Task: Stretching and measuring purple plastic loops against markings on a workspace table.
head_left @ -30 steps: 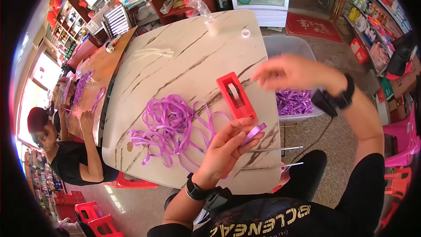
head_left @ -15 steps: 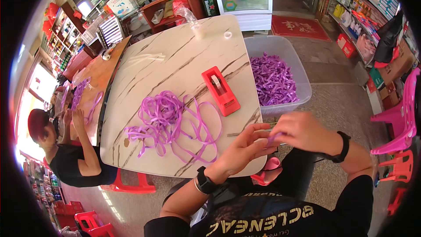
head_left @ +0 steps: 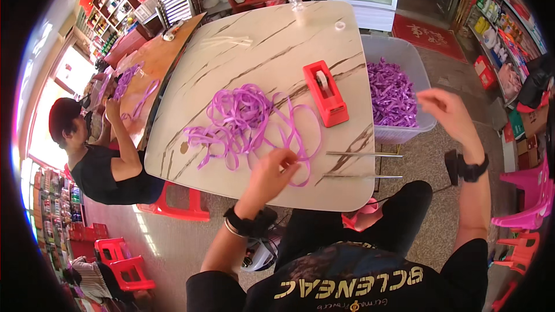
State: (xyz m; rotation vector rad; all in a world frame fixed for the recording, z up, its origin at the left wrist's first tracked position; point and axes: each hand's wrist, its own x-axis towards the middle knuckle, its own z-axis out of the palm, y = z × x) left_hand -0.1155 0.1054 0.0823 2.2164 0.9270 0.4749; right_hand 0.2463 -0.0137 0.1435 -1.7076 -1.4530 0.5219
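Note:
My left hand (head_left: 273, 174) is over the near edge of a loose heap of purple ribbon (head_left: 240, 110), its fingers loosely curled beside a ribbon loop, with no clear grip on it. My right hand (head_left: 451, 117) reaches past the table's right side, fingers stretched toward a clear plastic bin (head_left: 425, 69). Many short purple ribbon pieces (head_left: 393, 95) fill that bin; none shows in my right fingers. Two thin metal rods (head_left: 388, 155) stick out over the table's right edge between my hands. A red tape dispenser (head_left: 328, 95) stands beyond the ribbon heap.
The marble-patterned table (head_left: 277, 63) carries pale strips (head_left: 222, 40), a small white roll (head_left: 340, 25) and a clear cup (head_left: 298, 14). At left, another person (head_left: 110, 162) handles purple ribbon at a wooden table (head_left: 162, 58). A red stool (head_left: 179, 202) stands nearby; pink chairs (head_left: 529, 193) are at right.
My hands have parted from over the rods. The left has moved left to the ribbon heap, the right outward beside the bin. The purple ribbon between them is gone, and the view has shifted.

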